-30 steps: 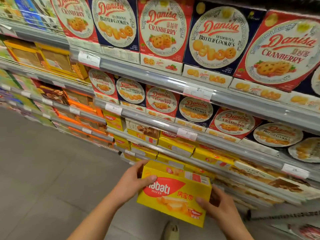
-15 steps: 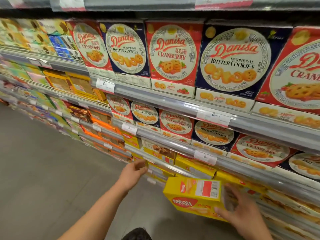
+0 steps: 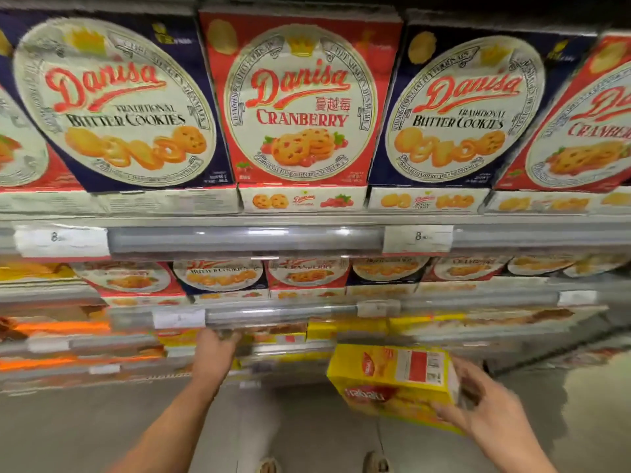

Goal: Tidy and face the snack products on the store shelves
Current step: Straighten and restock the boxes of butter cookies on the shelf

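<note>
My right hand [image 3: 485, 404] grips a yellow Nabati wafer box [image 3: 392, 380] by its right end and holds it tilted in front of the lower shelves. My left hand [image 3: 215, 346] reaches in under a shelf rail [image 3: 273, 315] to a row of yellow and brown snack boxes [image 3: 345, 329]. Its fingertips are blurred and hidden at the shelf edge, so I cannot tell whether they hold anything.
Large blue Danisa butter cookie boxes [image 3: 116, 104] and red Danisa cranberry boxes [image 3: 300, 104] fill the top shelf, with smaller ones [image 3: 307, 274] on the shelf below. Price tags [image 3: 416, 238] sit on the grey rails. Grey floor [image 3: 85, 431] lies below, with my shoes [image 3: 269, 466] at the bottom.
The view has swung to face the shelves squarely and closer. My left hand has let go of the box and moved into the lower shelf. My right hand alone now carries the box.
</note>
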Motion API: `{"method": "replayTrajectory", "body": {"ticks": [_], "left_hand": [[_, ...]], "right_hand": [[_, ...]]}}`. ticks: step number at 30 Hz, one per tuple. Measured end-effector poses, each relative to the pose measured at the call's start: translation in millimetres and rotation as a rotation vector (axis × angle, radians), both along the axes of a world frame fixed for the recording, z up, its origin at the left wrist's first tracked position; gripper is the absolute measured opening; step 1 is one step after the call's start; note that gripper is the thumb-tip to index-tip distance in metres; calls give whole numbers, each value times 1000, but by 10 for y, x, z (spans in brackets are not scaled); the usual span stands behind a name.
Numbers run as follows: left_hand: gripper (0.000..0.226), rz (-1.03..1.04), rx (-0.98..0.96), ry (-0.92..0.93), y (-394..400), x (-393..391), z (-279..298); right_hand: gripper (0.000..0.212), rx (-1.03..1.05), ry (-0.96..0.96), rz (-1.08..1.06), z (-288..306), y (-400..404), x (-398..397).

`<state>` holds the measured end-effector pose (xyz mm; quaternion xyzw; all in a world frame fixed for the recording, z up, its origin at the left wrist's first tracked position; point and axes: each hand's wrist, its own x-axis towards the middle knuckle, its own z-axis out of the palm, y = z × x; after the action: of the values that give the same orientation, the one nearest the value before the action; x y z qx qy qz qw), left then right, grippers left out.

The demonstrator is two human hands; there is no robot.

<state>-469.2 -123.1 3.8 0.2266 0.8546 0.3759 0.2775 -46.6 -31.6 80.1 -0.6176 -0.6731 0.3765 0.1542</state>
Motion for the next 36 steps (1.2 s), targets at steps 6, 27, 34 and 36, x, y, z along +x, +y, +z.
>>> {"method": "replayTrajectory", "body": {"ticks": [6, 27, 34, 36], "left_hand": [[12, 7, -41, -102, 46, -239, -254], [55, -192, -30, -63, -152, -511, -406], [45, -99, 147, -204, -420, -417, -329], [43, -57, 225, -217, -595, -392, -295]], "right_hand": [[86, 27, 69, -101, -30, -178, -174], [87, 8, 78, -20, 160, -190, -209], [87, 42, 18, 38, 65, -180, -207], [85, 41, -17, 106, 31, -142, -185]]}}
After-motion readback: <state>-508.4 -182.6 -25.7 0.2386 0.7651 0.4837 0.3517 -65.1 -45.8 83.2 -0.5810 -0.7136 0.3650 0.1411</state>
